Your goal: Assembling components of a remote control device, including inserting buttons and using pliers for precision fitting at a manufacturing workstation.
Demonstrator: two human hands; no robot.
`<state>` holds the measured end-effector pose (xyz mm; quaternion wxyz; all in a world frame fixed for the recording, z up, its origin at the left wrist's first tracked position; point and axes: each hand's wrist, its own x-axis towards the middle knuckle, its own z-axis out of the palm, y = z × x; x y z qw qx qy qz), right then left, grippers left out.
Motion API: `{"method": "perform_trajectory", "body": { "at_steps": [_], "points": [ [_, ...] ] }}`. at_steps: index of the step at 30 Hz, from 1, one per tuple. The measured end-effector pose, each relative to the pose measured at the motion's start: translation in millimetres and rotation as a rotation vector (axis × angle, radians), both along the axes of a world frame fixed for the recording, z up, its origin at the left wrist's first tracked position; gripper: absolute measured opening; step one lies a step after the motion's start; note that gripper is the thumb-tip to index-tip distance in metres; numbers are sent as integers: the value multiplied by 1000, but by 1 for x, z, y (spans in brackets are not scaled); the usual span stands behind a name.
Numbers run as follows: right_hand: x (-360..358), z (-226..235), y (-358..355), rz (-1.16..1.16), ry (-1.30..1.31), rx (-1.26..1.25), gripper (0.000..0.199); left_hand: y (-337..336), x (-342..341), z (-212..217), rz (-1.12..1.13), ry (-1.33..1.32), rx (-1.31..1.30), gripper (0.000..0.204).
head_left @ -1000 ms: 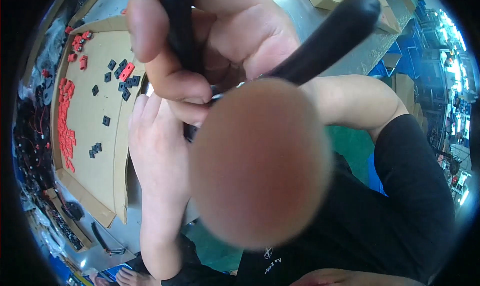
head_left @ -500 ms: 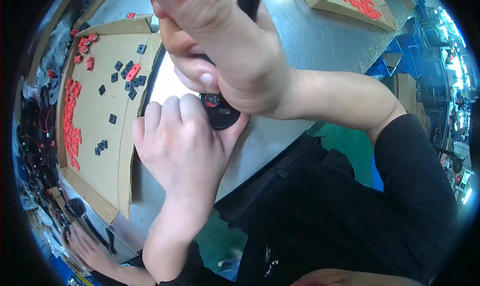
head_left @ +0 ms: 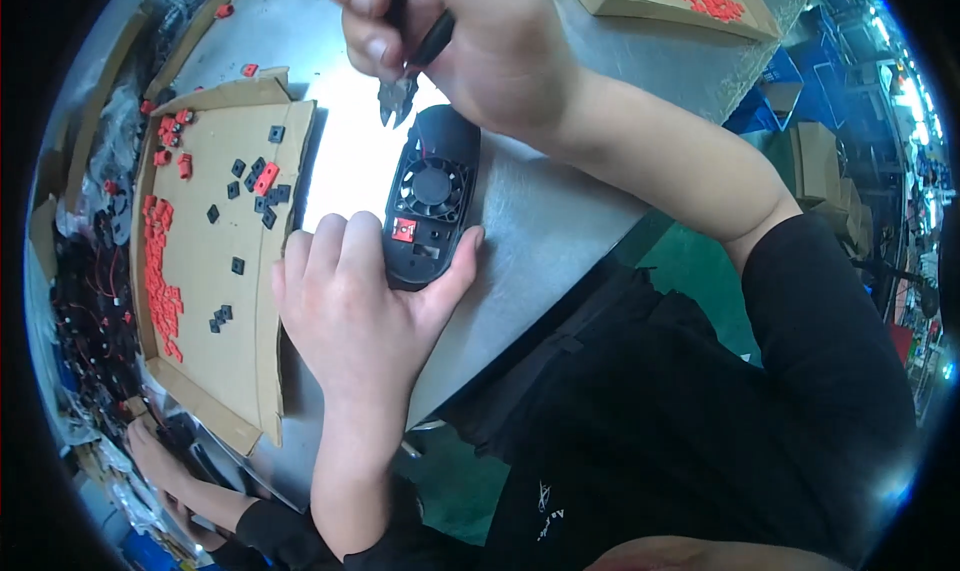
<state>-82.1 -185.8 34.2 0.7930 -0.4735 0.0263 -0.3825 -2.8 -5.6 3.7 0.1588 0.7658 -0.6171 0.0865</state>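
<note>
My left hand point(head_left: 350, 296) grips the lower end of a black oblong plastic housing point(head_left: 448, 131), thumb on its right edge and fingers along its left. Set in the housing is a small black fan point(head_left: 433, 186), with a small red square piece point(head_left: 404, 230) below it. A thin red wire shows above the fan. My right hand point(head_left: 490, 56) is closed around a pair of pliers point(head_left: 397, 99) with dark handles. Their metal jaws point down, slightly parted, just off the housing's upper left, with nothing visible between them.
Left of the housing lies a shallow cardboard tray point(head_left: 262, 371) with red pieces point(head_left: 160, 281) and black square pieces point(head_left: 238, 266). Another cardboard tray point(head_left: 640, 3) of red pieces is at the far right. A co-worker's hand point(head_left: 155, 461) is at lower left among dark wired parts point(head_left: 95, 301).
My right hand has lifted up and away from the housing with the pliers, uncovering the fan and the red piece. My left hand still grips the housing.
</note>
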Motion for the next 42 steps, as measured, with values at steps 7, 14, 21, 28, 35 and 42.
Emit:
{"method": "perform_trajectory", "body": {
  "at_steps": [7, 14, 21, 28, 35, 42],
  "points": [
    [7, -23, 3, -69, 166, -114, 21, 8, 14, 0, -108, 121, -131, 57],
    [-4, -11, 1, 147, 159, 117, 43, 13, 25, 0, -88, 1277, -314, 56],
    [-3, -3, 10, 174, 338, -415, 48, 10, 40, 3, -234, 1977, -455, 76],
    [-9, 2, 11, 172, 493, -689, 43, 9, 26, 16, -147, 2006, -312, 70],
    [-9, -10, 5, 175, 460, -923, 37, 4, 27, 19, 126, 1512, -30, 71],
    [-8, -10, 9, -53, 592, -1091, 44, 14, 28, 15, -74, 844, -187, 88]
  ]
}}
